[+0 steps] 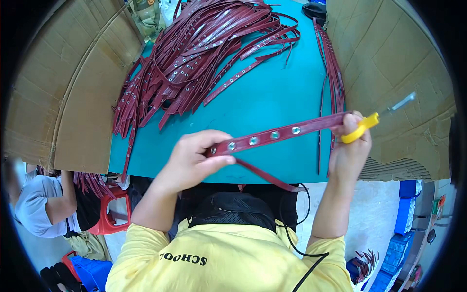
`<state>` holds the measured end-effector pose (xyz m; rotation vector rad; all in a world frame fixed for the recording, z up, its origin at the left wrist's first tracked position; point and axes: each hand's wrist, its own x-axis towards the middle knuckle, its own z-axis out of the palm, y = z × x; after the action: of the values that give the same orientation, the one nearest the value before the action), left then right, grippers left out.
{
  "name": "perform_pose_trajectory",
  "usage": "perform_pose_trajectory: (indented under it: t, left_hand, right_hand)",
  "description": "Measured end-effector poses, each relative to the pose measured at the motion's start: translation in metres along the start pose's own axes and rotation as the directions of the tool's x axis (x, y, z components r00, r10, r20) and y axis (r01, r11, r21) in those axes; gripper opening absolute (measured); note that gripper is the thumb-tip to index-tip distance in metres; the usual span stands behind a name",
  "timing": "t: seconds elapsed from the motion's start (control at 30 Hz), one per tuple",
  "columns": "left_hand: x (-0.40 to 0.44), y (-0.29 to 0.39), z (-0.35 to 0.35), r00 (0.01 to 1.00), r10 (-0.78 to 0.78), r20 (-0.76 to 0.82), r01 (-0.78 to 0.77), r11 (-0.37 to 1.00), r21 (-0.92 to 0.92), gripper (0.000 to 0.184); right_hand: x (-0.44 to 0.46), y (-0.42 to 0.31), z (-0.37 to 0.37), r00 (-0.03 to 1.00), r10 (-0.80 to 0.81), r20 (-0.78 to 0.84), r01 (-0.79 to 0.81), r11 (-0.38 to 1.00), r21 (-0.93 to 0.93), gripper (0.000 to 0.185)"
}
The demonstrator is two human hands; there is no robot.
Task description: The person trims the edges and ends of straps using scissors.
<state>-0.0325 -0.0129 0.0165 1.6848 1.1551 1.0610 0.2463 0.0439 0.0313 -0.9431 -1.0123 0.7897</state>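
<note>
A dark red belt strap (287, 132) with a row of metal eyelets is stretched between my two hands above the table. My left hand (197, 158) is closed on its eyelet end, thumb and fingers pinching it. Its thin tail hangs below and loops toward the table's near edge. My right hand (351, 138) grips the strap's other end between thumb and fingers. The same hand also holds yellow-handled scissors (361, 129), with the blades pointing up and right, away from the strap.
A large pile of similar red straps (194, 58) lies on the teal table (272, 92). Several more straps (333, 73) lie along the right side. Cardboard walls (87, 87) stand on both sides. A person (41, 204) sits at lower left by a red stool (116, 211). A black cable hangs near my lap.
</note>
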Motion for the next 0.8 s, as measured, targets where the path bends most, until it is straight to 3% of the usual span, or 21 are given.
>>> perform_pose_trajectory:
  t: [0.07,0.17,0.37,0.6,0.7,0.8]
  left_hand:
    - [-0.004,-0.003,-0.017,0.994,0.065,-0.086,-0.051,0.986,0.159,0.030]
    - [-0.011,-0.009,-0.028,0.944,0.269,-0.190,-0.200,0.926,0.319,0.026]
    - [-0.021,-0.016,-0.037,0.862,0.485,-0.148,-0.340,0.769,0.541,0.028]
    - [-0.022,-0.007,-0.040,0.860,0.494,-0.127,-0.332,0.732,0.595,0.032]
    - [-0.022,-0.007,-0.046,0.852,0.508,-0.130,-0.335,0.718,0.610,0.032]
    - [-0.022,-0.008,-0.058,0.845,0.503,-0.182,-0.292,0.719,0.631,0.033]
  right_hand:
    - [0.003,0.000,-0.016,0.999,0.004,-0.038,-0.003,0.999,0.033,0.010]
    - [-0.001,-0.001,-0.026,0.999,0.001,-0.049,-0.004,0.998,-0.057,0.011]
    - [-0.009,0.001,-0.029,1.000,-0.010,-0.014,0.009,0.997,-0.071,0.011]
    - [-0.009,0.000,-0.037,0.997,-0.051,-0.060,0.045,0.994,-0.101,0.010]
    - [-0.005,0.001,-0.042,0.984,-0.066,-0.165,0.044,0.990,-0.134,0.010]
    - [0.001,0.009,-0.060,0.969,-0.188,-0.160,0.095,0.882,-0.461,0.013]
